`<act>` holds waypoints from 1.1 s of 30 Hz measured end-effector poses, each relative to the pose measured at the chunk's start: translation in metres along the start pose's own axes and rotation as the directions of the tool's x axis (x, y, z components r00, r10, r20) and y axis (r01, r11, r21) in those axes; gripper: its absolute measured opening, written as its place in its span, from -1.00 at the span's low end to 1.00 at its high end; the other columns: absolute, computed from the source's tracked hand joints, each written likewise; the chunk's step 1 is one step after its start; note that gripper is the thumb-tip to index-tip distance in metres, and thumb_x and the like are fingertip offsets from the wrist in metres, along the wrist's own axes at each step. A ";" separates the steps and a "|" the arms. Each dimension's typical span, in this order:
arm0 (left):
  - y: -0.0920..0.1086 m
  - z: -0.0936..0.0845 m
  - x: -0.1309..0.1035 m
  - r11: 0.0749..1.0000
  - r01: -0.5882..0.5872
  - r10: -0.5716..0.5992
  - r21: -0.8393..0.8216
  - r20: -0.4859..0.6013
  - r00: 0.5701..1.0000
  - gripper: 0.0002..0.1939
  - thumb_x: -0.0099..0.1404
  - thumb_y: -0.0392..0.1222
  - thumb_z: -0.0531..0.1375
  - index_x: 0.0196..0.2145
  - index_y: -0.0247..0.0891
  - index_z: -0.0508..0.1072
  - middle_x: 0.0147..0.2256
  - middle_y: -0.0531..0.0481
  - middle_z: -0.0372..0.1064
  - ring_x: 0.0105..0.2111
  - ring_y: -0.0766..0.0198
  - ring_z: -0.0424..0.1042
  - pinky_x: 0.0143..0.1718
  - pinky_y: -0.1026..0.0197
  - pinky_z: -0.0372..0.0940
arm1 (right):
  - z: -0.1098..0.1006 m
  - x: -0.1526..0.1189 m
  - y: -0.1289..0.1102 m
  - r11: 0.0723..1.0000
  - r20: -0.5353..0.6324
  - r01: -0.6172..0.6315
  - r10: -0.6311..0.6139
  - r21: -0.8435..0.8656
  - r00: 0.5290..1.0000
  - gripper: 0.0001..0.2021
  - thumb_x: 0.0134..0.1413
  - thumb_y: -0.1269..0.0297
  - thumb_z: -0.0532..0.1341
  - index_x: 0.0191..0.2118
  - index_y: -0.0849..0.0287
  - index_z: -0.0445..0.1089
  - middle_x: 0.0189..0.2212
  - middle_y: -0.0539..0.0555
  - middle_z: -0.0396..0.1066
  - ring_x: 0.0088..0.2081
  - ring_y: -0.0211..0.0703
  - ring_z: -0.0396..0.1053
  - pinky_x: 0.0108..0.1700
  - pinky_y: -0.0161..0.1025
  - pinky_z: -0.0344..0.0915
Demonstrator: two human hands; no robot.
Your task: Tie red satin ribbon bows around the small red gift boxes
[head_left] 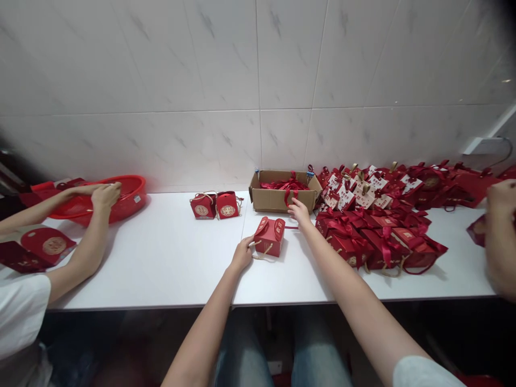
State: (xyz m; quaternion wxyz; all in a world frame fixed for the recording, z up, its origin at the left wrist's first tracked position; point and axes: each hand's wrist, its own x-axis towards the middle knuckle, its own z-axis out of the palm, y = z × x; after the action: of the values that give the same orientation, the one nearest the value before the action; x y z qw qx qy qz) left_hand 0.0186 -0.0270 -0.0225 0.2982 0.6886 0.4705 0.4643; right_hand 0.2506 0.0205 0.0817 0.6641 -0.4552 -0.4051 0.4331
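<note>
A small red gift box (269, 238) with flaps folded over its top and twisted cord handles sits on the white table in front of me. My left hand (242, 253) grips its left side, fingers closed against the wall and cord. My right hand (300, 213) is at the front of an open cardboard box (282, 203) full of dark red ribbons. Its fingers are pinched at a red ribbon (287, 196) that hangs over the front edge. Another strip of ribbon (291, 227) lies flat between the gift box and my right wrist.
Two red boxes (215, 206) stand by the wall, left of the cardboard box. Many ribbon-tied boxes (382, 242) and tagged boxes (363, 188) crowd the right. At left, a co-worker's hands (105, 194) work over a red basin (135, 201). Another person's arm (501, 242) is far right, blurred.
</note>
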 end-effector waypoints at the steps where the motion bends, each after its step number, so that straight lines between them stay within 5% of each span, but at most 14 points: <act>1: 0.000 0.000 0.000 1.000 -0.008 0.008 -0.008 0.003 1.000 -0.38 -0.11 -0.51 -0.02 -0.12 -0.17 0.50 -0.05 -0.01 0.43 0.03 0.05 0.32 0.13 -0.11 0.12 | 0.002 0.005 0.000 0.999 -0.019 -0.036 0.037 0.030 0.999 -0.81 -0.09 0.25 0.16 -0.32 0.20 0.38 -0.36 0.06 0.37 -0.34 -0.22 0.35 -0.37 -0.29 0.27; 5: 0.002 0.001 -0.002 0.997 -0.018 0.019 -0.073 0.019 1.000 -0.31 -0.08 -0.50 -0.02 0.02 -0.14 0.41 0.01 0.05 0.38 0.07 0.10 0.28 0.17 -0.09 0.07 | -0.005 0.006 -0.015 0.981 -0.096 -0.093 0.111 0.172 0.989 -0.81 -0.05 0.24 0.12 -0.31 0.20 0.38 -0.29 0.07 0.42 -0.33 -0.27 0.36 -0.42 -0.36 0.22; 8: 0.001 0.002 -0.003 0.997 0.012 -0.009 -0.080 0.030 1.000 -0.28 -0.07 -0.50 -0.01 0.07 -0.14 0.35 0.05 0.02 0.34 0.08 0.10 0.27 0.17 -0.06 0.07 | -0.023 -0.012 -0.039 0.928 -0.206 0.082 -0.006 0.363 0.979 -0.77 -0.11 0.24 0.20 -0.27 0.18 0.41 -0.21 0.03 0.44 -0.26 -0.29 0.36 -0.36 -0.37 0.23; 12: 0.005 -0.002 -0.003 0.995 0.048 -0.049 -0.083 -0.001 0.999 -0.25 -0.05 -0.43 0.08 0.16 -0.18 0.20 0.06 -0.13 0.28 0.07 0.04 0.26 0.09 -0.06 0.15 | -0.062 -0.055 -0.074 0.830 -0.314 0.356 -0.232 0.430 0.921 -0.82 -0.22 0.32 0.33 -0.37 0.17 0.44 -0.37 -0.04 0.45 -0.28 -0.31 0.37 -0.24 -0.33 0.29; 15: 0.029 -0.004 -0.009 0.999 -0.027 0.034 0.041 -0.182 0.983 -0.29 -0.02 -0.33 0.16 0.14 -0.21 0.17 0.07 -0.19 0.20 0.12 -0.03 0.12 0.16 -0.14 -0.02 | -0.092 -0.093 -0.086 0.860 -0.159 0.311 -0.269 0.405 0.950 -0.83 -0.21 0.30 0.37 -0.38 0.12 0.46 -0.42 -0.05 0.43 -0.34 -0.30 0.37 -0.24 -0.29 0.33; 18: 0.077 0.005 -0.033 0.988 -0.061 0.112 0.140 -0.399 0.910 -0.41 0.13 -0.19 0.15 0.13 -0.20 0.16 0.11 -0.20 0.11 0.18 -0.05 -0.02 0.21 -0.14 -0.19 | -0.107 -0.132 -0.081 0.983 0.145 0.094 -0.117 0.157 0.982 -0.84 -0.11 0.26 0.34 -0.33 0.14 0.49 -0.46 0.01 0.41 -0.48 -0.33 0.31 -0.40 -0.32 0.31; 20: 0.114 0.016 -0.058 0.988 -0.152 0.150 0.016 -0.298 0.943 -0.47 0.24 -0.15 0.08 0.16 -0.16 0.10 0.13 -0.18 0.09 0.17 0.00 0.01 0.20 -0.07 -0.12 | -0.105 -0.155 -0.074 0.997 0.394 -0.019 0.045 -0.071 0.918 -0.85 -0.06 0.24 0.32 -0.33 0.19 0.50 -0.39 0.07 0.41 -0.53 -0.35 0.27 -0.49 -0.34 0.27; 22: 0.145 0.028 -0.082 0.966 -0.157 0.166 -0.205 0.028 0.986 -0.40 0.27 -0.09 0.06 0.22 -0.14 -0.04 0.14 -0.19 0.07 0.15 0.03 0.07 0.16 -0.02 -0.03 | -0.098 -0.173 -0.068 0.985 0.562 -0.064 0.144 -0.158 0.814 -0.85 -0.03 0.23 0.29 -0.33 0.19 0.50 -0.31 0.09 0.39 -0.55 -0.39 0.25 -0.52 -0.36 0.23; 25: 0.172 0.035 -0.104 0.912 0.087 0.084 -0.400 0.391 0.917 -0.55 0.32 -0.03 -0.01 0.13 -0.16 0.10 -0.15 -0.12 0.30 -0.12 0.16 0.31 -0.02 0.08 0.16 | -0.089 -0.192 -0.063 0.989 0.622 -0.084 0.139 -0.118 0.770 -0.84 0.02 0.22 0.26 -0.27 0.14 0.49 -0.34 0.06 0.37 -0.53 -0.40 0.22 -0.55 -0.40 0.16; 27: 0.175 0.035 -0.109 0.883 0.235 -0.016 -0.407 0.473 0.881 -0.72 0.32 0.00 0.01 -0.16 -0.21 0.33 -0.39 0.00 0.28 -0.35 0.27 0.29 -0.22 0.20 0.19 | -0.088 -0.198 -0.062 0.990 0.591 -0.088 0.137 -0.111 0.795 -0.82 0.03 0.22 0.25 -0.24 0.14 0.47 -0.39 0.04 0.35 -0.55 -0.41 0.17 -0.57 -0.42 0.11; 29: 0.171 0.032 -0.111 0.843 0.334 -0.098 -0.422 0.489 0.867 -0.68 0.29 0.04 0.05 -0.47 -0.26 0.28 -0.54 0.07 0.16 -0.49 0.35 0.17 -0.38 0.27 0.11 | -0.091 -0.200 -0.060 0.986 0.568 -0.099 0.157 -0.131 0.808 -0.81 0.02 0.22 0.26 -0.24 0.16 0.47 -0.42 0.03 0.35 -0.57 -0.43 0.12 -0.57 -0.42 0.06; 33: 0.159 0.026 -0.115 0.727 0.451 -0.171 -0.518 0.500 0.849 -0.56 0.27 0.11 0.04 -0.59 -0.26 0.10 -0.64 0.15 -0.03 -0.60 0.43 0.02 -0.49 0.30 0.00 | -0.104 -0.200 -0.056 0.987 0.521 -0.102 0.151 -0.122 0.840 -0.84 0.01 0.22 0.27 -0.29 0.16 0.46 -0.41 0.03 0.35 -0.56 -0.44 0.09 -0.57 -0.43 0.00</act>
State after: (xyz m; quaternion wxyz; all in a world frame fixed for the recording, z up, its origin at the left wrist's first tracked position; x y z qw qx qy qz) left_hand 0.0869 -0.1934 0.0612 0.6756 0.5435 0.3281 0.3749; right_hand 0.3000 -0.2065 0.0795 0.4760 -0.3737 -0.5601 0.5657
